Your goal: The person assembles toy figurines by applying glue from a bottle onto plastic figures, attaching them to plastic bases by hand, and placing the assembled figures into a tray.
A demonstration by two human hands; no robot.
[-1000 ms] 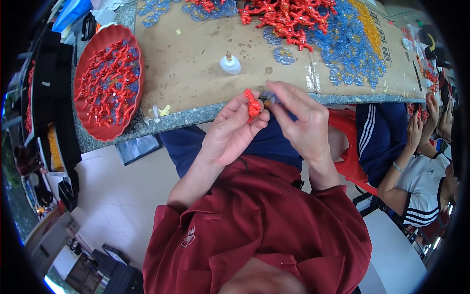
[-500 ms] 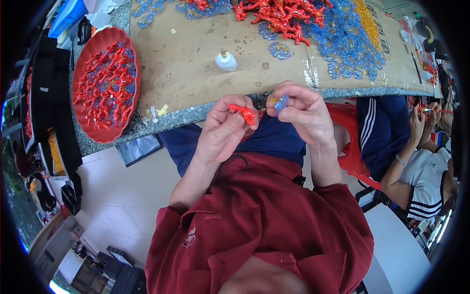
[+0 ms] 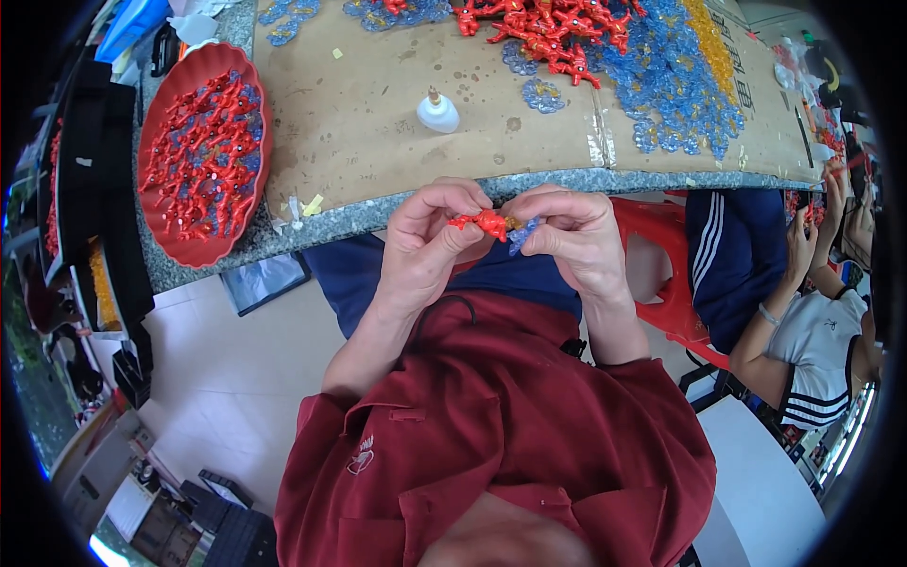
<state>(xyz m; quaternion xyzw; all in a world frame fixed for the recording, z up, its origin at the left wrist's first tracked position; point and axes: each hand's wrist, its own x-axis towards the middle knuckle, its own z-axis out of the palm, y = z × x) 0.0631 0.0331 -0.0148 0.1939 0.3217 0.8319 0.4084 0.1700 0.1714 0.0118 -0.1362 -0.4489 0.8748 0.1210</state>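
Observation:
My left hand (image 3: 421, 243) pinches a small red plastic figure (image 3: 484, 223) between thumb and fingers. Facing it, my right hand (image 3: 573, 234) grips a translucent blue plastic piece (image 3: 521, 237) with a yellow part on it. The two pieces meet in front of me, just off the table's near edge; whether they are joined I cannot tell. Beyond my hands, a small white bottle (image 3: 437, 113) with a narrow tip stands on the cardboard.
Cardboard (image 3: 350, 123) covers the stone-topped table. A red scalloped tray (image 3: 262, 180) of assembled pieces sits at the left. Heaps of red figures (image 3: 557, 33), blue pieces (image 3: 661, 85) and yellow pieces (image 3: 713, 57) lie at the back. Another person (image 3: 822, 331) works at the right.
My hands have come together, bringing the blue piece against the red figure. The co-worker at the right has raised an arm.

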